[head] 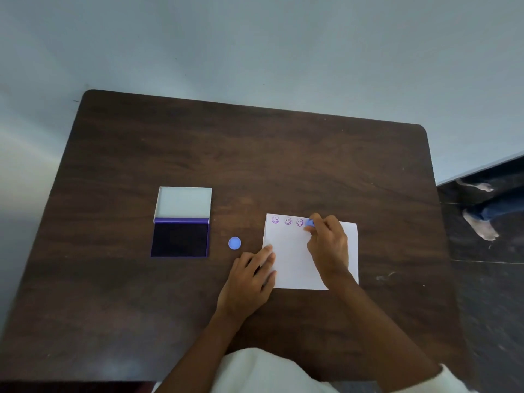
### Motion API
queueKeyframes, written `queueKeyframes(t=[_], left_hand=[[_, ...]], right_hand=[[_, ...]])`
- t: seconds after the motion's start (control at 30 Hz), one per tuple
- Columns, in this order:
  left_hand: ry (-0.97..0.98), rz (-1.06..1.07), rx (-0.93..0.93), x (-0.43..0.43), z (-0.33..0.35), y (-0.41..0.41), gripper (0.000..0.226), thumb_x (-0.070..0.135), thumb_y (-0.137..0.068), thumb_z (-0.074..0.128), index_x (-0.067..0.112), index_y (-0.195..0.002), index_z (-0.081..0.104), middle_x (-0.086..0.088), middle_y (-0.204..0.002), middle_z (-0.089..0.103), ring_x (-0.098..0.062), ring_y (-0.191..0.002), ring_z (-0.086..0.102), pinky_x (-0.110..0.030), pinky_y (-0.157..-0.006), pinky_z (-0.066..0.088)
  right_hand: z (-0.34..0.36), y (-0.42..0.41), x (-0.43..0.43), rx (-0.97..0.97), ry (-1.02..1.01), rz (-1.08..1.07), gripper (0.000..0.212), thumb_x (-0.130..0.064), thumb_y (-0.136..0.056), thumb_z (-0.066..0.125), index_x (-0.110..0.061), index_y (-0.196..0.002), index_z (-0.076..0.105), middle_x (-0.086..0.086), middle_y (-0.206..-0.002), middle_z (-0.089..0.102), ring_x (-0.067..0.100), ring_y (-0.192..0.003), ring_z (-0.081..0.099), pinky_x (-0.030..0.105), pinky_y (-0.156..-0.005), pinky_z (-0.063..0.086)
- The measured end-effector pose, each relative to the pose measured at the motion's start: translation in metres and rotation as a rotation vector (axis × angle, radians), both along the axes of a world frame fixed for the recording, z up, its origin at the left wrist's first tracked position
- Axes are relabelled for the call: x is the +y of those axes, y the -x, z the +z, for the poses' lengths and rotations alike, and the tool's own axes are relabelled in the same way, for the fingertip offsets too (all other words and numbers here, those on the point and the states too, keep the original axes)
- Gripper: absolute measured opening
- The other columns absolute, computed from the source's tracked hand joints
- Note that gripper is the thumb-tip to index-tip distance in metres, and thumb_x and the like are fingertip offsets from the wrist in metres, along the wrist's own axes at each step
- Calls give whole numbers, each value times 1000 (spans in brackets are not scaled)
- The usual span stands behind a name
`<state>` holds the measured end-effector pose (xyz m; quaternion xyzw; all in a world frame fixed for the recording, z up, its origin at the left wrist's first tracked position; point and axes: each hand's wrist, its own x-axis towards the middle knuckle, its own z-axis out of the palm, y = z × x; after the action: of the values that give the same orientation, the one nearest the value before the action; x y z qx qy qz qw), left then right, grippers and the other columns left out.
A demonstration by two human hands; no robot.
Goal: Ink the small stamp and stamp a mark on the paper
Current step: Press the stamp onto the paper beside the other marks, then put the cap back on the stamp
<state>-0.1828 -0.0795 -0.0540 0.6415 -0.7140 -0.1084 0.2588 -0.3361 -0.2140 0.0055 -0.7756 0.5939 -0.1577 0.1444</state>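
A white sheet of paper [295, 262] lies on the dark wooden table [198, 154], with three purple smiley marks along its top edge. My right hand [329, 245] pinches the small blue stamp [310, 223] and holds it at the paper's top edge, just right of the third mark. My left hand [249, 276] rests flat with its fingers spread on the paper's left edge. The open ink pad [180, 239] with its dark purple surface sits to the left, lid [184, 202] folded back.
A round blue cap [234, 243] lies between the ink pad and the paper. Another person's bare feet [482, 222] stand on the dark floor beyond the table's right edge. A pale wall lies behind the table.
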Motion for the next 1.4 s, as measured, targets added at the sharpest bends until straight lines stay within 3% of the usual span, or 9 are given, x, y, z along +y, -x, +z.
queueKeyframes(t=[0.13, 0.27, 0.5, 0.67, 0.83, 0.97, 1.03, 1.27, 1.4], left_hand=[[-13, -2, 33, -1, 5, -1, 32, 27, -95, 58, 9, -120, 67, -5, -138, 58, -20, -94, 60, -34, -76, 51], [-7, -1, 130, 0, 17, -4, 34, 21, -91, 65, 7, -122, 67, -7, -136, 60, -20, -96, 63, -34, -81, 55], [44, 373, 364, 16, 50, -13, 37, 8, -86, 71, 6, -123, 65, -10, -126, 64, -19, -104, 65, -25, -92, 54], [-60, 592, 517, 10, 63, -26, 38, 7, -87, 69, 8, -125, 62, -7, -121, 64, -9, -75, 62, -17, -70, 54], [-195, 739, 615, 7, 65, -31, 39, 14, -93, 63, 16, -131, 59, -1, -123, 66, 2, -81, 59, 4, -71, 42], [-264, 782, 648, 7, 64, -36, 38, 13, -94, 61, 17, -132, 58, 0, -128, 65, 9, -86, 56, 9, -70, 37], [-287, 779, 647, 7, 63, -39, 38, 12, -94, 60, 16, -131, 59, -1, -130, 64, 13, -91, 53, 10, -72, 34], [-364, 706, 643, 4, 61, -45, 37, 14, -96, 58, 11, -133, 56, -8, -132, 62, -20, -118, 59, -18, -97, 36], [-394, 670, 661, 3, 61, -49, 38, 13, -95, 60, 7, -132, 56, -11, -130, 62, -24, -117, 59, -19, -98, 36]], right_hand=[[21, 6, -11, -225, -26, -215, 13, -3, -81, 69, -14, -88, 72, 7, -82, 65, 21, -71, 62, 13, -67, 41], [63, 34, -27, -585, 97, -549, 8, -29, -84, 68, -27, -89, 74, -9, -75, 72, 8, -67, 68, 25, -67, 56], [91, 51, -16, -849, -41, -602, 17, -38, -83, 73, -27, -95, 75, -11, -83, 76, 10, -76, 72, 26, -68, 59], [81, 33, 14, -826, -154, -566, 10, -33, -83, 74, -27, -90, 75, -11, -77, 76, 6, -67, 69, 25, -65, 59], [51, -11, 50, -653, -298, -443, 14, -29, -86, 72, -22, -98, 73, 0, -89, 76, 10, -71, 70, 27, -73, 57], [31, -52, 72, -515, -304, -261, 20, -25, -83, 74, -16, -100, 70, -5, -95, 71, 2, -80, 64, 6, -72, 47], [23, -68, 78, -484, -323, -203, 19, -23, -84, 73, -15, -101, 69, -1, -98, 71, 6, -83, 63, 16, -78, 51], [2, -102, 72, -262, -665, -227, 39, -34, -91, 63, -13, -123, 56, 9, -126, 59, 21, -108, 56, 25, -97, 37], [11, -107, 75, -412, -401, 6, 21, -24, -91, 62, -17, -111, 63, 7, -107, 62, 21, -95, 59, 30, -82, 49]])
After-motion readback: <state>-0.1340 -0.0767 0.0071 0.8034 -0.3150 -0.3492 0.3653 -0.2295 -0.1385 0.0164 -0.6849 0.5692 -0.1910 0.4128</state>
